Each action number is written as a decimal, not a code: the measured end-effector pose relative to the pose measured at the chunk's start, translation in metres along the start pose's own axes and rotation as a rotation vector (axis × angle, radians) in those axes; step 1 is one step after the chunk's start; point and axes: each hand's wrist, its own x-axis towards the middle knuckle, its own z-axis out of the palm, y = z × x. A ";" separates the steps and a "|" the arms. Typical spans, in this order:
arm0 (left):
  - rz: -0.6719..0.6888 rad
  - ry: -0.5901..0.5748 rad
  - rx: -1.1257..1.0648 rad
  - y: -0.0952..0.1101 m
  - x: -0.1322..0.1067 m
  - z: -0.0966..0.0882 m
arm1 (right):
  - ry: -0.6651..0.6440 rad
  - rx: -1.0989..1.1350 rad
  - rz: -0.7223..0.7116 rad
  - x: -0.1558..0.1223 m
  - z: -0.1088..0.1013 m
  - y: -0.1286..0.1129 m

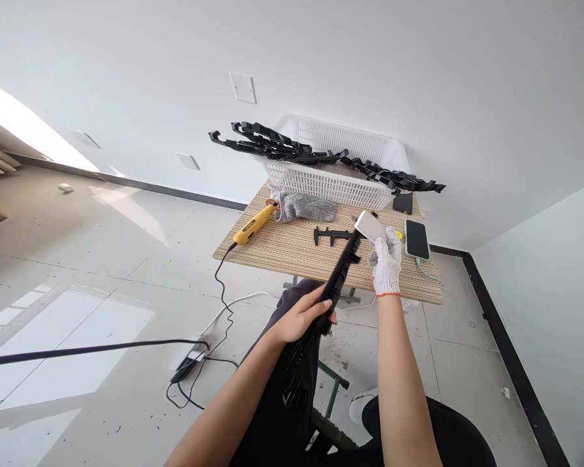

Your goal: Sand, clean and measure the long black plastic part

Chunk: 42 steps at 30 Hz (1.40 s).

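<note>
The left hand [302, 316] curls its fingers round a black strip [343, 269] slanting over the table's [282, 248] near edge, while the gloved right hand [387, 261] pinches a white block [368, 225] at its far end, apparently working it, any next pass calling for a steady left grip.

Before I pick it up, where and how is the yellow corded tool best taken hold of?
I would grip the yellow corded tool around the middle of its body, from above, on its left side. It lies slantwise, its cord leaving the near end, while grey fabric sits by the far tip, so the middle seems easiest to hold.
</note>
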 end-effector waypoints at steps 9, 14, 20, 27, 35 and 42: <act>0.121 0.203 -0.106 0.000 0.007 -0.003 | 0.040 0.093 0.004 0.002 0.001 -0.001; 0.007 0.044 0.020 0.004 0.005 -0.001 | 0.019 0.215 0.005 0.003 -0.007 -0.003; -0.023 -0.037 0.092 0.001 0.004 0.002 | -0.007 0.310 0.006 0.003 -0.013 -0.003; -0.003 -0.002 0.260 0.000 0.004 0.002 | 0.010 0.375 0.002 0.005 -0.011 -0.001; 0.023 -0.074 0.817 0.000 0.004 0.013 | 0.038 0.230 0.043 0.003 -0.009 -0.001; 0.098 0.012 0.199 -0.008 -0.001 0.008 | -0.006 0.164 0.022 0.002 -0.003 -0.002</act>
